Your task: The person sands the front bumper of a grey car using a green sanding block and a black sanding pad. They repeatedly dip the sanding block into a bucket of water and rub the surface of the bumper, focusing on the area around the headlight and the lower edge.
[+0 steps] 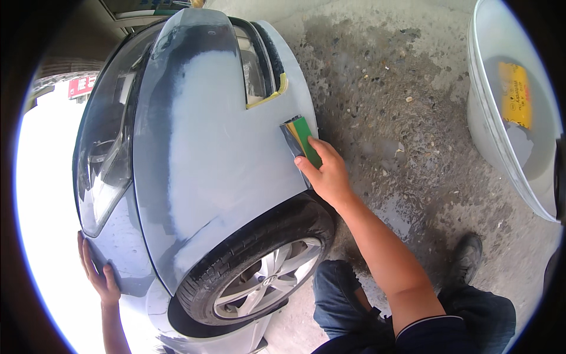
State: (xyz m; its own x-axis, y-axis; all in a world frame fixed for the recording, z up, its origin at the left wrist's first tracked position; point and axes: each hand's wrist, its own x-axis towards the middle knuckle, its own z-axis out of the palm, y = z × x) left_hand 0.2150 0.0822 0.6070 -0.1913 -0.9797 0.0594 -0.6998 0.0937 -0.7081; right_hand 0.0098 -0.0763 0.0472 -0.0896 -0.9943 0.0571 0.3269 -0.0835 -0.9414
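Note:
My right hand [328,174] grips a green sanding block [308,140] with dark grey sandpaper along its left side. Thumb on one side and fingers on the other, it holds the block against the outer edge of the car bumper [230,141], just above the front wheel [268,278]. The bumper carries a pale grey patch with darker, wet-looking borders. Over on the left, my left hand [99,272] lies on the bluish-grey fender [127,248] below the headlight [109,177], fingers stretched out and holding nothing.
Yellow masking tape [268,99] edges an opening in the bumper. At the right stands a white bucket [484,127] with cloudy water and a yellow packet [516,95] in it. The concrete floor [389,118] is rough, with wet patches. My shoe [468,259] is at lower right.

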